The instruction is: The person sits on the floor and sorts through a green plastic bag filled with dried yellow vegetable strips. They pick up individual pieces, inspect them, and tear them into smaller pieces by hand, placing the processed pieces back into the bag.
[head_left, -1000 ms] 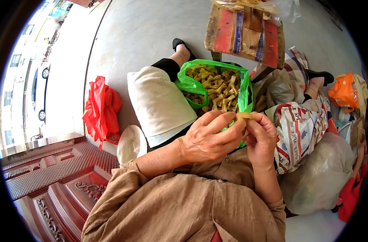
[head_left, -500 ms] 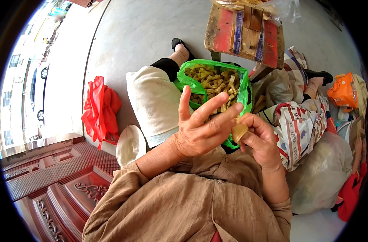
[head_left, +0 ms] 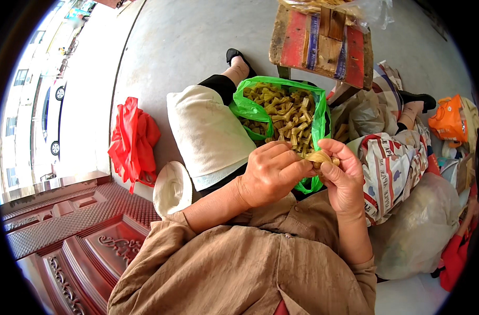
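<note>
The fingers of both hands are bent in and pinch one small tan strip [head_left: 319,157] between them. The left hand [head_left: 273,170] curls over it from the left, with its fingertips tight on the strip. The right hand [head_left: 344,176] holds the other end, with its thumb and first fingers closed on it. The strip looks folded or knotted, but it is too small to tell which. It sits just in front of the person's chest, right above the near edge of a green plastic bag [head_left: 250,107].

The green bag is open and rests on the person's lap. It is full of little yellow-green knotted pieces [head_left: 286,113] that look like the strip in the hands. A white cloth [head_left: 208,134] covers the left knee, just beside the bag.

A worn red wooden stool [head_left: 323,44] stands past the bag on the grey floor. A red plastic bag [head_left: 132,139] lies on the floor to the left, well apart from the hands. A printed sack [head_left: 394,163] sits just beside the right hand. An orange bag [head_left: 449,121] lies farther right.
</note>
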`<act>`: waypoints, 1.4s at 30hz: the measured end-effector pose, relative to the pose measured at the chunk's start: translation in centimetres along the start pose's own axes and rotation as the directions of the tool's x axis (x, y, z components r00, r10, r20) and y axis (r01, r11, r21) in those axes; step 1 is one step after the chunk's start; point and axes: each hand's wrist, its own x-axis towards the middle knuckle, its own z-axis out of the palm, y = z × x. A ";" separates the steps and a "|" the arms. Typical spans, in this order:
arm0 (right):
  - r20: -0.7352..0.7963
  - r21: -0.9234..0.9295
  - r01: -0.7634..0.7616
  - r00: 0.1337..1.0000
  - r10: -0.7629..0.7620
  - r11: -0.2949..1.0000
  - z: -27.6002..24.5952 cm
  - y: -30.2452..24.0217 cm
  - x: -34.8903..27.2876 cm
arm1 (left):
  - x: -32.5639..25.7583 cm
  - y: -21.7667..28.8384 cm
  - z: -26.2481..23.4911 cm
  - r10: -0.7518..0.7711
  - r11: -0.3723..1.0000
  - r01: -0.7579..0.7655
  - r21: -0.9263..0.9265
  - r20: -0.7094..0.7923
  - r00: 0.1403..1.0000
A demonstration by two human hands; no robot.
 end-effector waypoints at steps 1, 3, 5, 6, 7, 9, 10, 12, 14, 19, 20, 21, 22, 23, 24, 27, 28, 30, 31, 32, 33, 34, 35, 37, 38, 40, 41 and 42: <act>0.041 0.079 -0.027 0.999 0.024 0.996 -0.3 -0.1 0.0 | -0.1 0.0 0.2 -0.055 0.993 0.055 -0.102 0.004 0.998; 0.055 0.150 -0.044 0.998 0.036 0.988 -0.4 0.1 -0.2 | -0.4 -0.2 0.4 -0.129 0.940 0.134 -0.314 0.039 0.991; 0.030 -0.071 0.055 0.998 -0.053 0.996 -0.2 0.1 -0.3 | -0.1 1.0 -0.1 -0.340 0.828 0.375 -0.417 0.158 0.927; 0.026 -0.181 0.101 0.995 -0.098 0.978 0.0 0.1 -0.3 | 0.2 1.5 -0.4 -0.433 0.748 0.487 -0.452 0.226 0.873; 0.031 -0.473 0.215 0.973 -0.228 0.855 0.7 0.2 -0.3 | 0.5 1.7 -0.3 -0.514 0.661 0.577 -0.480 0.271 0.814; 0.108 -0.663 0.298 0.946 -0.306 0.687 1.3 0.1 -0.2 | 0.9 1.7 -1.1 -0.492 0.759 0.582 -0.292 0.330 0.806; 0.128 -0.694 0.321 0.936 -0.329 0.645 1.4 0.2 -0.1 | 1.0 1.5 -1.3 -0.484 0.797 0.571 -0.195 0.359 0.798; 0.102 -0.674 0.299 0.943 -0.316 0.676 1.4 0.1 -0.2 | 0.6 1.5 -1.0 -0.325 0.854 0.416 -0.311 0.305 0.895; 0.045 -0.509 0.241 0.966 -0.255 0.826 0.7 0.3 -0.3 | 0.8 2.7 -1.8 -0.426 0.425 0.665 -0.614 0.513 0.745; -0.154 -0.338 0.252 0.936 -0.317 0.907 -0.6 0.2 0.7 | 1.7 4.0 -3.3 -0.341 0.524 0.512 -0.681 0.383 0.859; -0.179 -0.379 0.253 0.924 -0.338 0.890 -0.7 0.4 0.9 | 1.4 3.7 -3.0 -0.371 0.521 0.530 -0.669 0.382 0.847; -0.189 -0.486 0.294 0.884 -0.428 0.823 -0.7 0.4 1.1 | 1.0 3.4 -2.8 -0.400 0.517 0.548 -0.658 0.380 0.834; -0.188 -0.588 0.324 0.837 -0.515 0.741 -0.8 0.3 1.2 | 0.8 3.0 -2.5 -0.428 0.512 0.565 -0.647 0.378 0.821; -0.165 -0.663 0.352 0.792 -0.588 0.661 -1.3 0.3 1.3 | 0.7 2.2 -2.3 -0.421 0.552 0.569 -0.609 0.386 0.821; -0.110 -0.726 0.386 0.752 -0.650 0.569 -1.7 0.0 1.1 | 0.7 1.5 -2.5 -0.517 0.324 0.746 -0.582 0.551 0.655; 0.251 -0.863 0.493 0.607 -0.754 0.110 -1.7 -1.3 0.6 | -0.8 -2.1 -2.2 -0.544 -0.043 0.710 -0.703 0.613 0.573; 0.361 -0.853 0.521 0.566 -0.742 -0.018 -1.3 -1.7 0.6 | -1.1 -2.4 -2.3 -0.574 -0.121 0.703 -0.701 0.627 0.526; 0.501 -0.798 0.585 0.510 -0.700 -0.145 -0.8 -1.8 0.6 | -0.2 -2.0 -2.5 -0.470 -0.097 0.777 -0.622 0.716 0.516; 0.523 -0.790 0.590 0.511 -0.683 -0.164 -0.8 -1.7 0.6 | 0.2 -1.6 -2.1 -0.385 -0.076 0.810 -0.581 0.767 0.514; 0.544 -0.781 0.598 0.510 -0.666 -0.180 -0.9 -1.5 0.6 | 0.5 -1.2 -2.0 -0.302 -0.049 0.841 -0.538 0.811 0.501; 0.535 -0.786 0.595 0.521 -0.665 -0.167 -0.9 -1.3 0.6 | 0.9 -0.5 -2.1 -0.267 -0.084 0.851 -0.518 0.834 0.482; 0.502 -0.803 0.591 0.601 -0.622 -0.077 -0.8 -1.6 0.5 | 0.9 -0.1 -2.0 -0.321 -0.062 0.847 -0.527 0.814 0.483; 0.467 -0.819 0.574 0.677 -0.569 0.012 -0.7 -2.1 0.3 | 0.7 -0.1 -2.0 -0.371 -0.014 0.818 -0.575 0.763 0.530; 0.415 -0.834 0.527 0.794 -0.444 0.163 -0.5 -2.4 -0.1 | 0.4 -0.6 -2.5 -0.435 0.096 0.761 -0.641 0.661 0.612; 0.436 -0.834 0.530 0.804 -0.405 0.154 -0.6 -2.0 -0.1 | 0.3 -0.9 -2.7 -0.449 0.154 0.732 -0.664 0.613 0.650; 0.465 -0.844 0.526 0.814 -0.350 0.102 -0.4 -2.0 -0.7 | -0.1 -1.1 -2.2 -0.521 0.207 0.717 -0.665 0.545 0.657; 0.469 -0.852 0.521 0.804 -0.365 0.054 -0.4 -2.1 -0.7 | -0.1 -1.5 -2.5 -0.576 0.254 0.735 -0.628 0.512 0.637; 0.474 -0.857 0.515 0.794 -0.380 0.006 -0.4 -2.4 -0.8 | -0.1 -1.8 -2.7 -0.629 0.297 0.753 -0.587 0.473 0.617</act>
